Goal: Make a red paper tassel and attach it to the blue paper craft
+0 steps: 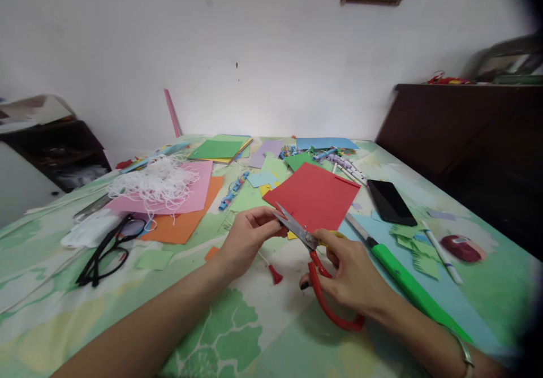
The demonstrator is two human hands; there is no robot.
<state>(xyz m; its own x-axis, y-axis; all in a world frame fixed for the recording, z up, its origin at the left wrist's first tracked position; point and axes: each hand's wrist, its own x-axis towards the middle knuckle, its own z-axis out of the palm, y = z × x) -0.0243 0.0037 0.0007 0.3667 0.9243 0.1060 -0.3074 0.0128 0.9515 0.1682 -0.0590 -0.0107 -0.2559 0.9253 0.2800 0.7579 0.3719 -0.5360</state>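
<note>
Scissors with red handles are in my right hand, their blades slightly apart and pointing up and to the left. My left hand is closed in a pinch right by the blade tips. From under that hand runs a thin white string, with a small red tassel at its end. What lies between the left fingertips is mostly hidden. A red paper sheet lies just behind the blades. Something yellow shows beside my right fingers, partly covered.
Tangled white string sits on pink paper at the left, near black glasses. To the right lie a phone, a green-handled cutter knife, a marker and paper scraps. A dark cabinet borders the table.
</note>
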